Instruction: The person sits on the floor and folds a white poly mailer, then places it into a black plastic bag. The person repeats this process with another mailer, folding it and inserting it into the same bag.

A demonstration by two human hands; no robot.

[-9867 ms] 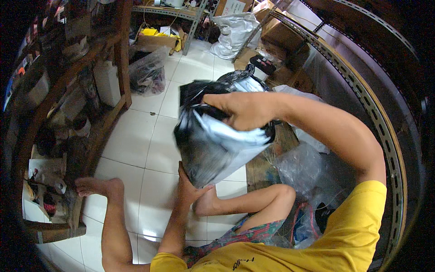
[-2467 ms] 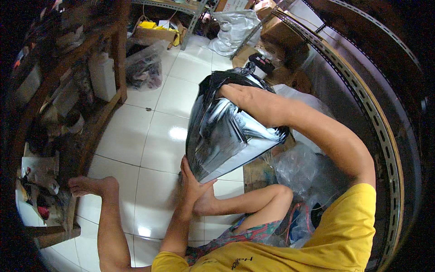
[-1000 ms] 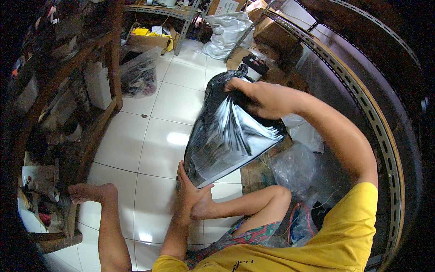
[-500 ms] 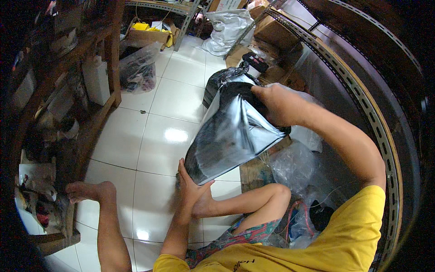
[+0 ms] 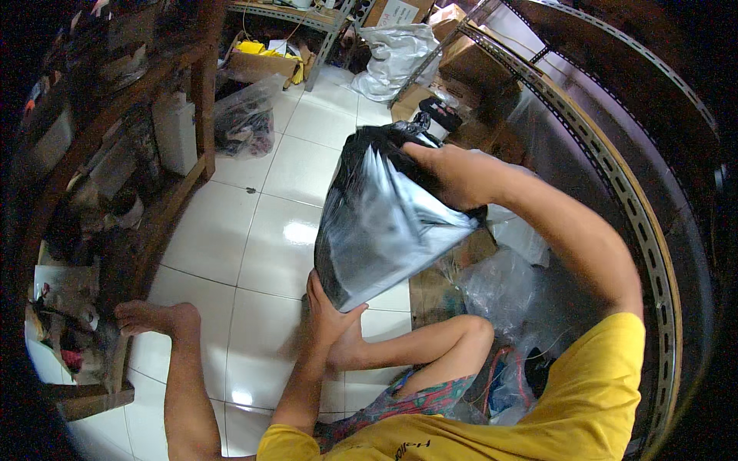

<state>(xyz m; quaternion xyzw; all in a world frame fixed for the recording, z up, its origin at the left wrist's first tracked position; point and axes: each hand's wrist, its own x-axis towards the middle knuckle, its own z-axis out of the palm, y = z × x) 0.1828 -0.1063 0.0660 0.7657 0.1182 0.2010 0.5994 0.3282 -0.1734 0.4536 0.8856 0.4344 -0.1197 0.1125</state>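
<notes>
A glossy black plastic bag [image 5: 384, 223], full and bulging, hangs tilted above the white tiled floor in front of me. My right hand [image 5: 453, 175] grips its gathered top. My left hand [image 5: 327, 307] is pressed under its lower corner, partly hidden by the bag. I sit on the floor with bare legs and feet stretched out beneath it.
A wooden shelf [image 5: 131, 154] crowded with items runs along the left. A clear bag [image 5: 244, 123] of things and a white sack [image 5: 396, 58] stand at the back, beside cardboard boxes [image 5: 477, 65]. Clear plastic bags [image 5: 503, 284] lie at my right, by a metal rack [image 5: 615, 177].
The bag has been turned and shifted slightly; my right hand has moved along its top, and my left hand stays under the lower corner.
</notes>
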